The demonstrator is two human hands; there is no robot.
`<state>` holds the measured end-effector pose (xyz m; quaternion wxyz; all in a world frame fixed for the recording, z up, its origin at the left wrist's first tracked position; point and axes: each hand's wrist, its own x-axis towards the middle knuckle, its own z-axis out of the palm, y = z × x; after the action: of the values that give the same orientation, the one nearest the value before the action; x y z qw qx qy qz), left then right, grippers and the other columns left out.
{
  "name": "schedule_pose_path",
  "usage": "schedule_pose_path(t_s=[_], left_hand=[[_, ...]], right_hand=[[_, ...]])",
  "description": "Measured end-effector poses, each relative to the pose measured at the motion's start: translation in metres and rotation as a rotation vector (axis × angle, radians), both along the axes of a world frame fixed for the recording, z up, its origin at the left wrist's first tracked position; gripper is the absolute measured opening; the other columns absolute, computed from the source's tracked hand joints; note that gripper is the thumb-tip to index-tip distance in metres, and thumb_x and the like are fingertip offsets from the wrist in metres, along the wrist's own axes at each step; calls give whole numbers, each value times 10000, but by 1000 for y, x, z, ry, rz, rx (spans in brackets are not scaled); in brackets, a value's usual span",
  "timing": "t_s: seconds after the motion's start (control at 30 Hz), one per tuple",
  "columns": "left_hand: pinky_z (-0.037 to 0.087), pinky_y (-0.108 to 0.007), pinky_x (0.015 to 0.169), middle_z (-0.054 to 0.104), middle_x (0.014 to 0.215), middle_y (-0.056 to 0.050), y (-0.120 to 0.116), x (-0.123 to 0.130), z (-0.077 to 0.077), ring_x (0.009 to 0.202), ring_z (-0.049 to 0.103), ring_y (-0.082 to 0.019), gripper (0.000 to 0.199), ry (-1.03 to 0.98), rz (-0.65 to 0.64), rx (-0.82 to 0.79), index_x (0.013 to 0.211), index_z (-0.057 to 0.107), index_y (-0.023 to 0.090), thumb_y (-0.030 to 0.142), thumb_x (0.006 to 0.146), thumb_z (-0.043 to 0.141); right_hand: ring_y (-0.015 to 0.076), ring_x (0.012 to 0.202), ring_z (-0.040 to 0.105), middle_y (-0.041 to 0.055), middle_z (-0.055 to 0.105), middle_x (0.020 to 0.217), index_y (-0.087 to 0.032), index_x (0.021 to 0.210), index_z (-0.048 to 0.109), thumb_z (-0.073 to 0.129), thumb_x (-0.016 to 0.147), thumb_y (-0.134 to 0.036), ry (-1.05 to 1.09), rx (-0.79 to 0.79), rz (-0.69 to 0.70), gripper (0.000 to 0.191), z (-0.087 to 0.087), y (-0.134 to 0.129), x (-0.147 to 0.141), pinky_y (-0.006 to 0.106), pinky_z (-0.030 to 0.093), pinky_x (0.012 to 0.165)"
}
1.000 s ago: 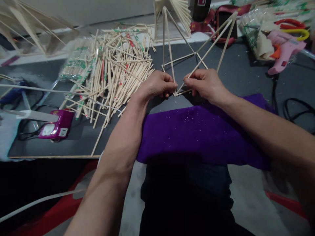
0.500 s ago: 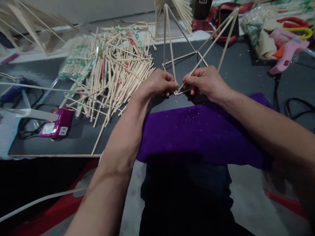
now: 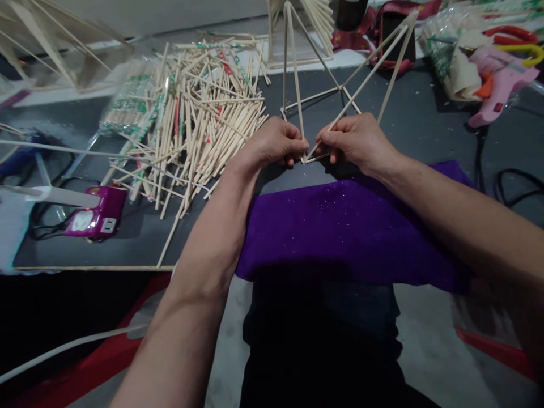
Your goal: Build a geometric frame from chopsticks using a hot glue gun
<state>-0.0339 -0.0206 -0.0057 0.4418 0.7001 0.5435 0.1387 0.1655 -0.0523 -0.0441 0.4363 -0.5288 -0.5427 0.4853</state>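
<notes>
A frame of joined wooden chopsticks (image 3: 296, 73) stands on the dark table, with two raised peaks and a low corner nearest me. Close to that corner, my left hand (image 3: 283, 141) pinches one slanting stick between thumb and fingers. My right hand (image 3: 351, 139) is closed on another stick that meets the same corner from the right. Both sets of fingertips are a short way apart, just above the joint. A purple cloth (image 3: 323, 232) lies along the table's front edge below my hands, with pale specks on it.
Loose chopsticks (image 3: 208, 124) lie heaped left of my hands, beside a plastic-wrapped bundle (image 3: 131, 93). A magenta power socket (image 3: 102, 215) sits front left. To the right are a pink glue gun (image 3: 497, 85), scissors with red and yellow handles (image 3: 516, 51) and a black cable (image 3: 516, 175).
The view has shifted very slightly. Both hands keep their hold at the same corner of the frame, and nothing else has visibly moved.
</notes>
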Motion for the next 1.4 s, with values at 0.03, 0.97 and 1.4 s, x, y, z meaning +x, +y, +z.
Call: schedule_pose_path(t_s=[0.03,0.97,1.4], left_hand=[[416,-202,538,624,573,6,0,0,-1,523,599,-91,247,-2,0,1,681,678,162,82,914,701],[420,-265,520,734,706,-24,1,-11,4,548,598,-120,68,-96,36,-121,840,779,153,98,831,819],[450,-239,577,745,745,-17,4,-20,1,625,681,-122,164,-174,-26,-167,911,778,144,8,819,784]], right_hand=[[129,531,628,49,753,757,-195,797,748,920,939,-337,0,7,1,265,0,0,0,287,528,486],[114,520,570,49,705,669,-196,691,762,853,935,-211,-414,-86,73,261,46,-21,70,316,455,563],[291,931,781,79,825,932,-236,936,864,888,865,-399,-742,25,49,180,6,6,114,411,598,841]])
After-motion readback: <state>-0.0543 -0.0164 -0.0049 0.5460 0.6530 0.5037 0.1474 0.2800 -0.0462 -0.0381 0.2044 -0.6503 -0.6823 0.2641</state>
